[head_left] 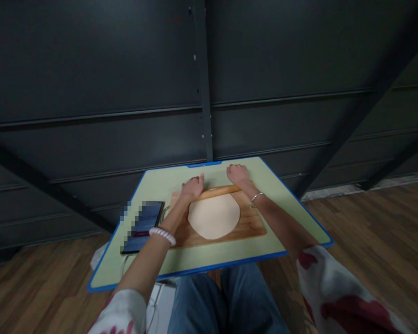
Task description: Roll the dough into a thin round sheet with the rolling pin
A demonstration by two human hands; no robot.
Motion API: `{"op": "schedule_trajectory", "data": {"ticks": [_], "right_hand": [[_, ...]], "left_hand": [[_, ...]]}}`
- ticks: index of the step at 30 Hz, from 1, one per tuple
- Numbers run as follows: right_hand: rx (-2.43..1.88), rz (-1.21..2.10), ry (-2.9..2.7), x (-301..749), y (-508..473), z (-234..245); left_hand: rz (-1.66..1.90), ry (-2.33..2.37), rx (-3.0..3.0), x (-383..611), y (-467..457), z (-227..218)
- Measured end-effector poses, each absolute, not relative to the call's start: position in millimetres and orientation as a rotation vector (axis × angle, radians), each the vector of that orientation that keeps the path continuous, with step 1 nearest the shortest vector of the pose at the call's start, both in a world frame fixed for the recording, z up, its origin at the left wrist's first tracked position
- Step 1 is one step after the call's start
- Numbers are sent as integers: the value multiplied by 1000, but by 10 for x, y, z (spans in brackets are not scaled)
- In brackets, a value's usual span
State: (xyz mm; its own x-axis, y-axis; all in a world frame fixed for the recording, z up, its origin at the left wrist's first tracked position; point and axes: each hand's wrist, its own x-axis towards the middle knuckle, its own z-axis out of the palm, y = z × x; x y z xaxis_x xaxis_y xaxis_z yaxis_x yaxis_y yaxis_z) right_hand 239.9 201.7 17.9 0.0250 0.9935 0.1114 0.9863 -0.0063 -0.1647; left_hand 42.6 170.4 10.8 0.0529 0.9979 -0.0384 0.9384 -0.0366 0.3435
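Nearest: blue denim legs [195, 301] under the near edge, then white sleeves with red patches [334, 283] on both forearms. Pale green worktop with blue rim [292, 213] over the lap. Left side of it: flat dark-screened tablet [144, 227], partly pixelated, cable beside it. Middle: rectangular brown wooden board [254, 225], with a thin, roundish sheet of cream dough [214, 218] flat on it. Task's thing is the light-brown wooden rolling pin [218, 191], at the dough's far edge, toward the far side of the board. Key relation: pin spans between the hands, one at each end, lying on the person's side of the knuckles. Long axis runs side to side, crosswise to the forearms, slightly skewed: right end points right and a bit away from the person, left end sits a bit nearer. Left hand [193, 188] is on the left end, fingers bent, thumb up; right hand [238, 174] is at the right end, loosely curled, knuckles past the pin, heel about over it. Left hand sits nearer the body, right one farther out. Can't tell if either closes round the wood or only presses; undersides hidden. Beyond: dark panelled wall [125, 69].
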Motion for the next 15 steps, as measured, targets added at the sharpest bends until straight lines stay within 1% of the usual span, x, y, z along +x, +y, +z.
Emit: {"op": "schedule_trajectory", "data": {"ticks": [7,15], "right_hand": [[-2240,301,-1952,2510,1878,84],[-2171,485,-2059,2546,1308,47]], "left_hand": [[199,2071,2062,433,1746,100],[92,1981,2266,500,1694,72]]}}
